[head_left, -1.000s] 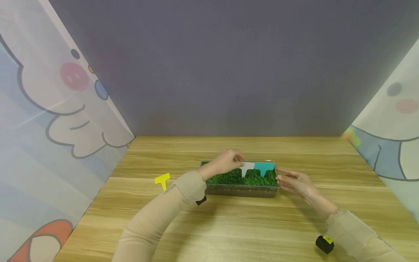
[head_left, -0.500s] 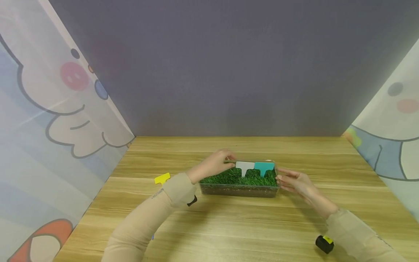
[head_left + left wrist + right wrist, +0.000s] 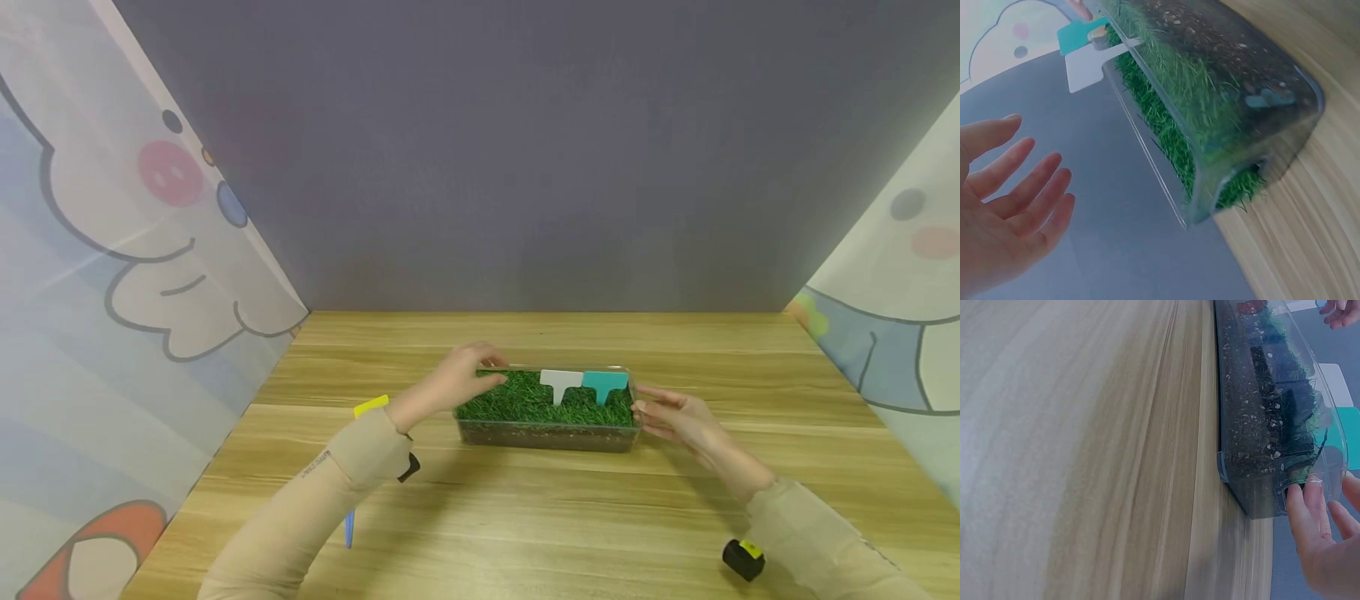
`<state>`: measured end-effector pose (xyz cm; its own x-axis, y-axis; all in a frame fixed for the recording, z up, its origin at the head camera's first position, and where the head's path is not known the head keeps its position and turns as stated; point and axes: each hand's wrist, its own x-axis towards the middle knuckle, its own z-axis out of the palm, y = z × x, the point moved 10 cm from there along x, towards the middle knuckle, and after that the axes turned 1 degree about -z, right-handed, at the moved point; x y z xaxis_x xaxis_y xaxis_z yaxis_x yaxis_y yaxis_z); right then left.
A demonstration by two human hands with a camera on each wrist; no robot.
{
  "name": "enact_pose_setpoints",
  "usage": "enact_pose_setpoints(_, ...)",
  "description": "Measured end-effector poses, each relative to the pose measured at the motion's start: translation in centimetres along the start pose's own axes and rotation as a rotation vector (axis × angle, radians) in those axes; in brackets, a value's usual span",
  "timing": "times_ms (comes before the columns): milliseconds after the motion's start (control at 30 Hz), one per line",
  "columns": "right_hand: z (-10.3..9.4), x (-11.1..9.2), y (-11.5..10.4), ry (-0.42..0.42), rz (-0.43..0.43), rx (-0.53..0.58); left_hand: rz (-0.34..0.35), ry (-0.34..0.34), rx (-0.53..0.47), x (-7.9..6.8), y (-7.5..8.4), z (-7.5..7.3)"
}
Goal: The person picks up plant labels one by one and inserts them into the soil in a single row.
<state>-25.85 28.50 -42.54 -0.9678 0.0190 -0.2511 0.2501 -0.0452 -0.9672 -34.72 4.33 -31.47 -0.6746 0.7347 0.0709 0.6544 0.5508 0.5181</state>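
Note:
A clear plastic planter (image 3: 543,435) holds dark soil under green grass (image 3: 517,400). Two T-shaped plant labels, one white (image 3: 561,381) and one teal (image 3: 606,382), stand side by side in its right half. My left hand (image 3: 457,379) is over the planter's left end in the head view; the left wrist view shows it apart from the wall, fingers loosely spread and holding nothing. At the opposite end, my right hand (image 3: 686,423) rests its fingertips against the end wall, fingers fairly straight. In the right wrist view those fingers (image 3: 1300,515) meet the wall near its cut-out.
A yellow plant label (image 3: 371,406) lies on the wooden table (image 3: 540,517) left of the planter, partly behind my left sleeve. Beneath that forearm a blue pointed stem (image 3: 349,529) sticks out. A grey wall (image 3: 540,167) rises behind the table.
My left hand has moved left, away from the white label, which stays upright in the grass. More of the blue stem shows now. My right hand has kept its place.

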Motion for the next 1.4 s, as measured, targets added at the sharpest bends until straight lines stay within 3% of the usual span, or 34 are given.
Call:
enact_pose_setpoints(233,0.0,0.0,0.0,0.002,0.005,-0.008,0.003,0.042,0.003,-2.0,-0.9,-1.0)
enact_pose_setpoints(433,0.1,0.0,-0.1,0.003,0.011,0.006,-0.025,0.052,-0.014,-3.9,-2.4,-1.7)
enact_pose_setpoints(733,0.1,0.0,-0.2,-0.003,0.005,0.004,-0.024,0.091,0.036,-6.1,-5.0,-2.9)
enact_pose_setpoints(1000,0.1,-0.1,-0.4,0.001,0.006,0.009,-0.062,0.108,0.057,-7.6,-7.0,-3.9)
enact_pose_setpoints(1400,0.2,-0.1,-0.2,-0.009,0.003,0.000,-0.111,0.082,0.062,-9.3,-10.9,-4.2)
